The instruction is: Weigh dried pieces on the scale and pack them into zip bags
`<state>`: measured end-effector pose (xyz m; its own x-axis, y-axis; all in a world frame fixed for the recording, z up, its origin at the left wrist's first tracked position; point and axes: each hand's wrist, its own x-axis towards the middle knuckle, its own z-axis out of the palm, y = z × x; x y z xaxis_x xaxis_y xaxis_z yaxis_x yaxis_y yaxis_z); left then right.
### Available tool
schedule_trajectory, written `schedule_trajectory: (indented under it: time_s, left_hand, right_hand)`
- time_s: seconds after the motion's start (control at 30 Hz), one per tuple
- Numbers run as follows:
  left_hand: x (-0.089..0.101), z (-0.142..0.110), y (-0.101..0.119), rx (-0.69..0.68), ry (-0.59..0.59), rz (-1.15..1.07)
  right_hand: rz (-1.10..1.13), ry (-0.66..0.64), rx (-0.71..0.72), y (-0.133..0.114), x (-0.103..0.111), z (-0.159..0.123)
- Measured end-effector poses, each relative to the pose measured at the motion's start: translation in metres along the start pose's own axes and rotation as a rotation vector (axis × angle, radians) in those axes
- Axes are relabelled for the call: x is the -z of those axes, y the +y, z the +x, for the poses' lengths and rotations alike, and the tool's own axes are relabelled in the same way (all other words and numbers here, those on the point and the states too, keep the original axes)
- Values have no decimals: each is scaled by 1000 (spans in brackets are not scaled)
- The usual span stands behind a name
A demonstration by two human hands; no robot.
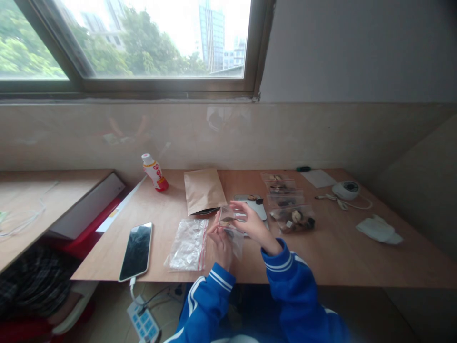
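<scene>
A clear plastic zip bag (236, 244) is held over the front middle of the table. My left hand (222, 244) grips it from the left with its fingers closed. On the right, my right hand (252, 223) has its thumb and fingers curled at the bag's upper part; whether a small piece is also between them is hidden. Just beyond my hands, partly covered by them, lies a flat white scale (263, 212) with dark brown dried-looking pieces (254, 198) on it. Left of my hands lies a stack of clear zip bags (187, 245) with red seal strips.
A brown paper pouch (203, 190) and a drink bottle (155, 174) stand behind. Filled zip bags (293, 218) line the right. Further right are a white round device (345, 190) with a cable and a crumpled tissue (379, 230). A charging phone (136, 251) lies front left.
</scene>
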<state>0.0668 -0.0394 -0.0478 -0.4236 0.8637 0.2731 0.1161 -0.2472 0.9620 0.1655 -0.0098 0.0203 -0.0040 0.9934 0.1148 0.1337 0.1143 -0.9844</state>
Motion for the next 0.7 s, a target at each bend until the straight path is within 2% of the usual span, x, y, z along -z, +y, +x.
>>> schedule_trajectory:
  time_s: [0.13, 0.27, 0.33, 0.37, 0.4, 0.47, 0.53, 0.6, 0.7]
  left_hand:
    - [0, -1, -3, 15, 32, 9]
    - [-1, -3, -8, 51, 66, -13]
    - [-1, -4, -10, 89, 82, 3]
    - [-1, -4, -10, 102, 90, 15]
    - [-1, -4, -11, 109, 96, 24]
    - [0, -4, -12, 97, 103, 35]
    - [1, -3, -14, 74, 109, 45]
    - [3, -3, -17, 63, 109, 59]
    - [4, -4, -22, 75, 119, 87]
  right_hand:
    - [-119, -4, 9, -1, 0, -2]
    - [-97, -193, 17, -11, 7, 0]
    - [-109, -282, 77, -13, 16, 8]
    - [-138, -285, 120, -11, 22, 15]
    - [-188, -246, 160, -6, 28, 22]
    - [-358, -69, 193, 12, 42, 39]
    - [-590, 103, 128, 38, 53, 54]
    - [-766, 103, 58, 65, 59, 65]
    - [-858, 68, 95, 89, 61, 70]
